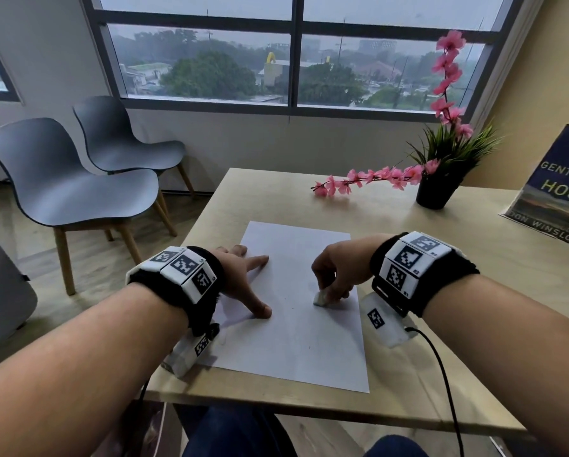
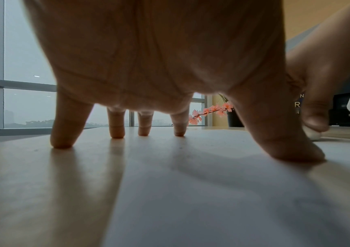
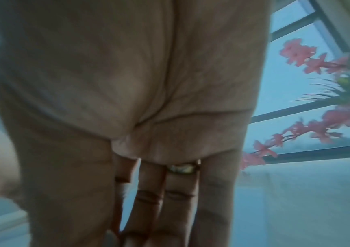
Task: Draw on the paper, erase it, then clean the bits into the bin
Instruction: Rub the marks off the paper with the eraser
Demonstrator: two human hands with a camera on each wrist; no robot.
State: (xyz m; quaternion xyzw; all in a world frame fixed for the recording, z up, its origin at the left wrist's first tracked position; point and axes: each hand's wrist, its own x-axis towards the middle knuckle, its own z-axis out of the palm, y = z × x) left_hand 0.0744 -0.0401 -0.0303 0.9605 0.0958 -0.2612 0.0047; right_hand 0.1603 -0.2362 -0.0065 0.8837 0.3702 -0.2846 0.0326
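So from the head cam I've got a white sheet of paper point(image 1: 296, 305) lying flat on the light wood desk point(image 1: 458, 258), near the front edge. My left hand point(image 1: 243, 278) is spread out with straight fingers, tips planted on the left side of the sheet and the desk beside it; the left wrist cam shows the same thing from underneath, the fingertips point(image 2: 116, 132) and the thumb down on the surface with the palm arched up off it. My right hand point(image 1: 337, 272) is curled down over the right half of the paper, pinching a small white eraser point(image 1: 320, 298) that sits pressed against the sheet. The right wrist cam is pretty blurry, mostly just palm and fingers pointing down, with a ring point(image 3: 182, 168) on one finger, so I can't make out the eraser there. There are a few tiny dark specks on the paper near the middle, hard to say what exactly. At the back of the desk there's a black pot with pink flowers point(image 1: 441, 173), and a book point(image 1: 557, 189) propped at the far right. Two grey chairs point(image 1: 78, 179) stand off to the left by the window.
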